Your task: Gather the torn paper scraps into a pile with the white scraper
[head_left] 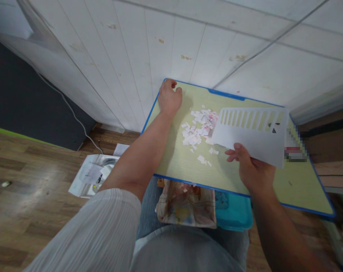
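Note:
My right hand point(255, 168) grips a thin white sheet with a row of slanted slots point(251, 141) by its lower edge, thumb on top. That sheet is tilted above the folding table point(228, 175), and its left end overlaps a pile of small white and pinkish paper scraps point(192, 134). Over the table's far left corner rests my left hand point(170, 96), its fingers curled inward and the thumb apart from the index finger. What those fingers hold, if anything, is hidden. A few loose scraps point(202, 159) lie nearer to me.
Under the table's near edge, a patterned cloth-lined bin point(185, 211) with scraps in it stands beside a turquoise plastic box point(235, 213) at my lap. A white tray of odds and ends point(85, 177) sits on the wooden floor. The white panelled wall point(185, 41) borders the table's far side.

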A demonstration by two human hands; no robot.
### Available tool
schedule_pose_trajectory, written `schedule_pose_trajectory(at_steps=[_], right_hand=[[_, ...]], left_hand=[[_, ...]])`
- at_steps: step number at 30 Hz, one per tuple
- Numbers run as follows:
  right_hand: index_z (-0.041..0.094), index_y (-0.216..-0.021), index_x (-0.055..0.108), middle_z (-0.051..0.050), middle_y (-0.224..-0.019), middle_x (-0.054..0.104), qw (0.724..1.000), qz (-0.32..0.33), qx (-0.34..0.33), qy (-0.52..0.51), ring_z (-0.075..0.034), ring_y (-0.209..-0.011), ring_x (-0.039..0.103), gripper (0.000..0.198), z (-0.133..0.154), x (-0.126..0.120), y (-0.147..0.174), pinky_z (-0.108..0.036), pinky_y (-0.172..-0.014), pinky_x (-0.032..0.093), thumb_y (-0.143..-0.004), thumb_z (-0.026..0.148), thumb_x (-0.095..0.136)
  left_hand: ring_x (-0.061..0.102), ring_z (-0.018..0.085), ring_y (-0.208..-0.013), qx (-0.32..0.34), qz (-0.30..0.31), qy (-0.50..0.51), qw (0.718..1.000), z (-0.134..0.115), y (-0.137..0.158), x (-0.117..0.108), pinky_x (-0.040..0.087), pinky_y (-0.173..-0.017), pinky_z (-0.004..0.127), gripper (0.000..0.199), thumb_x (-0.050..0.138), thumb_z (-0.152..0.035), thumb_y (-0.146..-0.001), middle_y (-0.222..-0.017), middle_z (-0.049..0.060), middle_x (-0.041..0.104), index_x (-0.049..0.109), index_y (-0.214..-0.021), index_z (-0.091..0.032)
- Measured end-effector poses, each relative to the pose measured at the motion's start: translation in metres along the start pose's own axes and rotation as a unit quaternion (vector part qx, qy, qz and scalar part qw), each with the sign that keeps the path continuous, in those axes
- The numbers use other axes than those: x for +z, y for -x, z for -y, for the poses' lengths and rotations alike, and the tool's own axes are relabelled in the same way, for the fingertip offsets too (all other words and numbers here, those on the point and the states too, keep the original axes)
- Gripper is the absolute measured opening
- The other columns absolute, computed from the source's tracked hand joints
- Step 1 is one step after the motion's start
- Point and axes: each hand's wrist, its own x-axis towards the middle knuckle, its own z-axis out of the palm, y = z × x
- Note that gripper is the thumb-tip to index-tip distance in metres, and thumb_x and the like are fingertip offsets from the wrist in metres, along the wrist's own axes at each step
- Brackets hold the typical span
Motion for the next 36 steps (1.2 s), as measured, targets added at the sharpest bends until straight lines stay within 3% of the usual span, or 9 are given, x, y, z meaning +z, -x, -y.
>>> schedule_pose_trajectory(at_steps=[10, 15, 25, 31, 36], right_hand=[[0.024, -0.08, 0.076, -0.003, -0.072, 0.081, 1.0, 0.016, 0.017, -0.018, -0.024, -0.063, 0.076, 0.036, 0.003, -0.003, 0.004, -0.041, -0.074, 0.064, -0.097, 0.054, 0.085], [0.025, -0.074, 0.074, -0.003, -0.07, 0.08, 1.0, -0.003, 0.007, -0.012, -0.023, -0.066, 0.077, 0.037, 0.003, -0.005, 0.004, -0.04, -0.078, 0.064, -0.1, 0.051, 0.081], [0.028, -0.063, 0.074, -0.004, -0.066, 0.078, 0.998, 0.041, -0.014, 0.039, -0.026, -0.067, 0.078, 0.043, 0.014, -0.013, 0.008, -0.044, -0.082, 0.068, -0.098, 0.054, 0.079], [0.031, -0.06, 0.073, -0.003, -0.068, 0.079, 0.993, 0.072, -0.047, 0.076, -0.028, -0.071, 0.077, 0.046, 0.023, -0.029, 0.017, -0.046, -0.083, 0.067, -0.1, 0.055, 0.077], [0.031, -0.066, 0.073, -0.002, -0.065, 0.076, 0.994, 0.065, -0.023, 0.084, -0.028, -0.067, 0.075, 0.042, 0.015, -0.051, 0.024, -0.046, -0.076, 0.064, -0.099, 0.056, 0.078]], left_hand=[[0.071, 0.03, -0.139, 0.0, -0.003, 0.003, 1.0, -0.018, 0.005, -0.006, 0.049, -0.132, 0.054, 0.012, 0.078, -0.034, -0.105, -0.122, 0.007, 0.076, 0.068, -0.109, -0.029], [0.069, 0.03, -0.141, -0.021, 0.0, 0.003, 1.0, -0.014, 0.004, -0.004, 0.046, -0.134, 0.054, 0.013, 0.077, -0.036, -0.105, -0.124, 0.007, 0.075, 0.067, -0.108, -0.028], [0.069, 0.03, -0.141, -0.028, -0.013, 0.004, 1.0, -0.016, 0.005, -0.003, 0.046, -0.134, 0.053, 0.013, 0.078, -0.029, -0.103, -0.121, 0.007, 0.075, 0.066, -0.103, -0.028], [0.071, 0.03, -0.139, -0.002, -0.014, -0.008, 1.0, -0.007, 0.002, -0.001, 0.046, -0.133, 0.055, 0.013, 0.08, -0.027, -0.102, -0.119, 0.006, 0.074, 0.068, -0.106, -0.028], [0.069, 0.031, -0.139, -0.014, -0.015, -0.007, 1.0, -0.003, 0.0, 0.001, 0.047, -0.132, 0.054, 0.015, 0.08, -0.029, -0.101, -0.116, 0.006, 0.074, 0.065, -0.101, -0.028]])
